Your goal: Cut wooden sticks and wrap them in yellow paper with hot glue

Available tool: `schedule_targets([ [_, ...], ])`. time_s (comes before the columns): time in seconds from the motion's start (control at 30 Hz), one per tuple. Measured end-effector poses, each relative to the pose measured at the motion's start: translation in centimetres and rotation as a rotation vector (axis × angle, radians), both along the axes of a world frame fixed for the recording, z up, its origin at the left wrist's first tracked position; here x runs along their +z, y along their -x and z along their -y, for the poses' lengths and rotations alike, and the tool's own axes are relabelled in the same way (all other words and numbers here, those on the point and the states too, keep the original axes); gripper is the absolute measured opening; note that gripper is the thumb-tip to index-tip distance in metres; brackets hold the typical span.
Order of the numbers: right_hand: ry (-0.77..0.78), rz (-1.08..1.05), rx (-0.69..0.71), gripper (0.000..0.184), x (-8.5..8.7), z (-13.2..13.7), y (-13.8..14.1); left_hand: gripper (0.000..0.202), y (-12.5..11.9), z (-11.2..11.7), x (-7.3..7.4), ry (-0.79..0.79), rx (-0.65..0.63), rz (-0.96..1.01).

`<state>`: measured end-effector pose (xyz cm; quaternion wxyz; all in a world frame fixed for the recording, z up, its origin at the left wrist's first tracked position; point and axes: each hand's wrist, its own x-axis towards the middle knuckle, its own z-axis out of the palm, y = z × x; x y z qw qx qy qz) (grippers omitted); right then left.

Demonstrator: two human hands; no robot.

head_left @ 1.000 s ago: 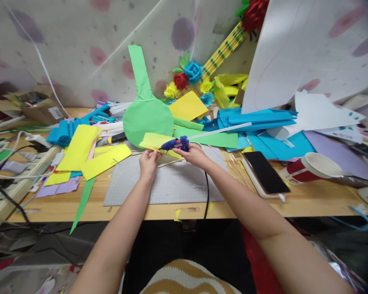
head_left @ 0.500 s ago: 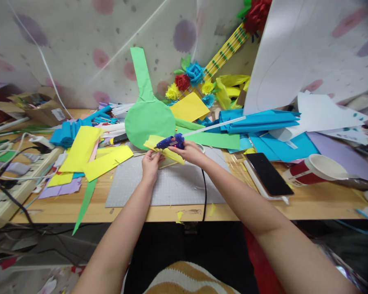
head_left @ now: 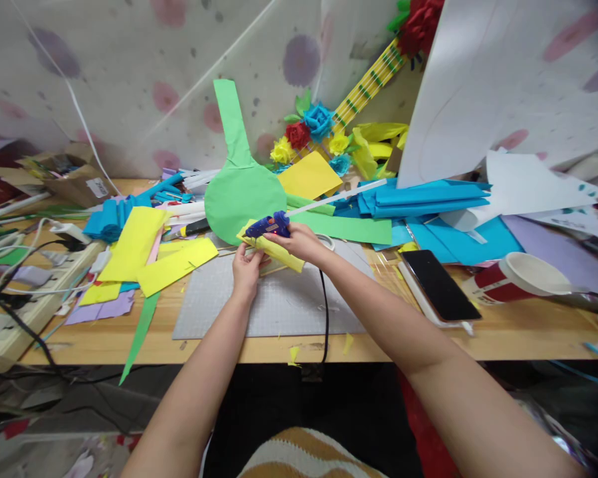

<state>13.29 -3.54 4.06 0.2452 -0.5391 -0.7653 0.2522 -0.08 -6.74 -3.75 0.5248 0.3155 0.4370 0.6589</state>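
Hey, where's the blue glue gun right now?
In the head view, the blue glue gun is near the middle, in the right hand, over the yellow paper at the left hand and just in front of the green disc.

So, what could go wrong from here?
The left fingers are near the front end of the blue glue gun; if it's hot, they might get burned. The long white glue stick jutting behind could brush the folded blue paper. The black cord running to the edge of the wooden table might snag.
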Motion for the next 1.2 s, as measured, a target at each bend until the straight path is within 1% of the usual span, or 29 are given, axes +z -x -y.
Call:
schedule_targets([
  [0.13, -0.03, -0.021, 0.025, 0.049, 0.2, -0.4, 0.6, 0.053, -0.1, 0.0, 0.0, 0.007, 0.006, -0.003],
  [0.3, -0.012, -0.156, 0.024, 0.051, 0.2, -0.7, 0.5, 0.051, -0.1, -0.1, 0.1, -0.011, 0.019, 0.003],
  [0.37, 0.015, -0.205, 0.001, 0.052, 0.0, -0.6, -0.4, 0.049, 0.1, -0.2, 0.0, -0.019, 0.046, 0.003],
  [0.47, 0.035, -0.241, -0.029, 0.051, -0.6, 0.2, -2.3, 0.043, 0.5, -0.5, -0.1, -0.029, 0.09, 0.02],
  [0.6, 0.043, -0.172, -0.046, 0.047, -1.6, 1.8, -5.0, 0.034, 0.6, -0.7, 0.0, -0.018, 0.123, 0.076],
  [0.7, 0.024, -0.109, -0.04, 0.045, -2.2, 2.6, -6.1, 0.033, 0.5, -0.7, 0.2, -0.002, 0.141, 0.089],
  [0.8, 0.006, -0.083, -0.036, 0.043, -2.7, 2.7, -6.2, 0.036, 0.5, -0.6, 0.4, -0.003, 0.148, 0.083],
  [0.93, -0.03, -0.076, -0.019, 0.04, -3.1, 2.4, -5.7, 0.036, 0.5, -0.5, 0.4, -0.009, 0.158, 0.081],
  [1.07, -0.058, -0.078, 0.007, 0.038, -3.4, 2.2, -5.3, 0.035, 0.6, -0.6, 0.3, -0.013, 0.171, 0.085],
  [1.2, -0.062, -0.052, -0.004, 0.038, -3.4, 2.2, -5.1, 0.035, 0.6, -0.6, 0.4, -0.023, 0.176, 0.102],
])
